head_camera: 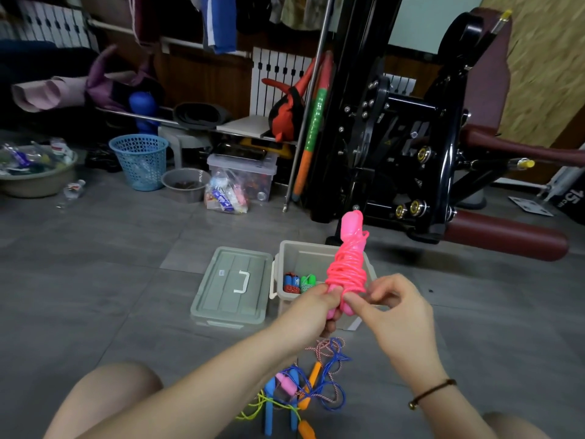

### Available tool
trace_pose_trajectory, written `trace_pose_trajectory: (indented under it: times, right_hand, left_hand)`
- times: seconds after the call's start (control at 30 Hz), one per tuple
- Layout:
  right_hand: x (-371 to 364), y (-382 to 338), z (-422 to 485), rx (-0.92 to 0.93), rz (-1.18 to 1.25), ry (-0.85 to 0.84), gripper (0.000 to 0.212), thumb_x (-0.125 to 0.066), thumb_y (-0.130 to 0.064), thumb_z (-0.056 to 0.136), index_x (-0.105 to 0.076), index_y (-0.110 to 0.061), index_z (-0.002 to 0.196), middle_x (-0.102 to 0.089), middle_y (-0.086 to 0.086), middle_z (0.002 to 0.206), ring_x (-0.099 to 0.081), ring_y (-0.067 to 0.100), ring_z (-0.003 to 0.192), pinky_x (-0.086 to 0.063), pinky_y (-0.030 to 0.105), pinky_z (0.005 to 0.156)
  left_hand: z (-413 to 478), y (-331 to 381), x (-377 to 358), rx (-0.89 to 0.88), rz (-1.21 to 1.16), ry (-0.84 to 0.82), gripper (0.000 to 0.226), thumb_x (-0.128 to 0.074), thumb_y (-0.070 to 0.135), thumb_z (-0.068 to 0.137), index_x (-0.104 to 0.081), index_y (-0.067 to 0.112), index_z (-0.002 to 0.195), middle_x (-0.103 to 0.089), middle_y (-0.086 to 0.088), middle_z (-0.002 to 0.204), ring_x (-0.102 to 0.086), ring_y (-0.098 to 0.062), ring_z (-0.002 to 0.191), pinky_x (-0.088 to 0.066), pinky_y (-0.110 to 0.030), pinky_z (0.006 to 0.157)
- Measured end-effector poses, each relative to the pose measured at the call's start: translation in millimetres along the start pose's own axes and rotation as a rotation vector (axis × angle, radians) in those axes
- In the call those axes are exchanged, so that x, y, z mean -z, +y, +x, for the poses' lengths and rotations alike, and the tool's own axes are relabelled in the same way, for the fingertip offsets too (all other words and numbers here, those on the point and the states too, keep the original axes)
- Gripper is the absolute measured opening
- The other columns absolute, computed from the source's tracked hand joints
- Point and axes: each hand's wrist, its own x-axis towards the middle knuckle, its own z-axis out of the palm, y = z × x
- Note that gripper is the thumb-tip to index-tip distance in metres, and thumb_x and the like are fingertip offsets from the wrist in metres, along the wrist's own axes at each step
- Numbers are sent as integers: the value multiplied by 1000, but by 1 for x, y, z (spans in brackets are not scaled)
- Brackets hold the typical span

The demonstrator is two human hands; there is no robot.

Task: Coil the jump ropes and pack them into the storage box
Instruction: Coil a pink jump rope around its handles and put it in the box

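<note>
Both hands hold a wound pink jump rope (346,270) in front of the open storage box (296,251).

My left hand (311,307) is curled round the bundle's lower end, where the handles are. My right hand (392,307) pinches that same end between thumb and forefinger, its other fingers loosely bent. The rope is wound into a tight, upright bundle with one pink handle sticking out on top, held up over the box's near right corner. Inside the box, at its left side, lie two coiled ropes (297,283), one red and blue, one green. The lid (232,286) lies flat on the floor just left of the box. On my side of the box, a tangle of loose ropes (310,384) lies on the floor.
</note>
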Motion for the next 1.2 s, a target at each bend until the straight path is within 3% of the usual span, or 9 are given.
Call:
trace_pose_trajectory:
  times: [0.07, 0.17, 0.3, 0.43, 0.6, 0.87, 0.97, 1.1, 1.2]
  right_hand:
    - [2, 4, 2, -155, 188, -14, 43, -86, -19, 61, -47, -21, 81, -60, 1, 103, -67, 7, 81, -56, 31, 71]
    - [14, 2, 8, -56, 177, -124, 88, -87, -39, 52, -35, -44, 123, -30, -14, 145, -46, 0, 122, -49, 18, 86]
    - [40, 6, 28, 24, 173, -452, 116, -88, -26, 53, -15, -62, 135, -19, -33, 146, -34, -16, 126, -41, 5, 89]
    - [46, 16, 30, -114, 97, -438, 97, -84, -28, 50, -35, -57, 128, -40, -20, 134, -49, 7, 120, -46, 14, 83]
    - [29, 25, 12, -211, -46, -136, 100, -88, -21, 55, -36, -33, 139, -27, -8, 126, -41, 6, 112, -32, 13, 94]
    - [11, 15, 2, -346, 64, 26, 104, -83, -51, 45, -39, -34, 138, -28, -8, 126, -52, 8, 109, -47, 37, 99]
    - [15, 10, 7, -278, 351, 55, 56, -73, -56, 65, -55, -45, 117, -41, 4, 128, -55, 7, 104, -49, 36, 94]
    - [9, 16, 12, -373, 401, 119, 35, -42, -71, 80, -53, -47, 103, -63, 3, 105, -65, 25, 94, -53, 50, 86]
    - [1, 25, 14, -399, 181, 301, 52, -29, -79, 78, -59, -38, 91, -67, 5, 91, -64, 34, 87, -51, 57, 81]
  left_hand:
    - [-2, 2, 0, -11, -22, -63, 29, -37, 21, 102, -51, 12, 78, -44, 5, 57, -38, -7, 47, -33, -20, 50]
    - [-6, 6, 2, 47, -46, -218, 32, -36, 25, 101, -56, 14, 79, -42, 6, 56, -35, -8, 49, -34, -22, 53]
    - [-9, 9, 2, 170, 68, -384, 28, -38, 36, 99, -49, 19, 80, -36, 8, 54, -30, -8, 50, -37, -21, 53]
    - [-6, 6, 4, 249, 22, -242, 29, -51, 40, 94, -59, 12, 93, -56, 5, 56, -54, -8, 49, -50, -26, 58]
    - [-1, -4, 3, 120, -125, 96, 25, -58, 28, 93, -54, 13, 113, -72, -5, 75, -69, -14, 60, -59, -31, 66]
    - [5, -15, 4, -319, 765, 251, 58, -54, 70, 74, -42, 23, 105, -56, 7, 97, -55, -13, 87, -46, -31, 73]
    - [11, -12, 10, -474, 770, 333, 51, -31, 72, 81, -41, 22, 89, -52, 5, 82, -52, -18, 77, -43, -37, 67]
    - [11, -9, 7, -620, 632, 378, 47, -32, 66, 85, -40, 20, 76, -46, 6, 68, -47, -14, 66, -40, -37, 60]
    - [12, -10, 4, -606, 594, 390, 54, -32, 67, 84, -43, 16, 71, -50, 2, 60, -50, -18, 60, -43, -41, 57]
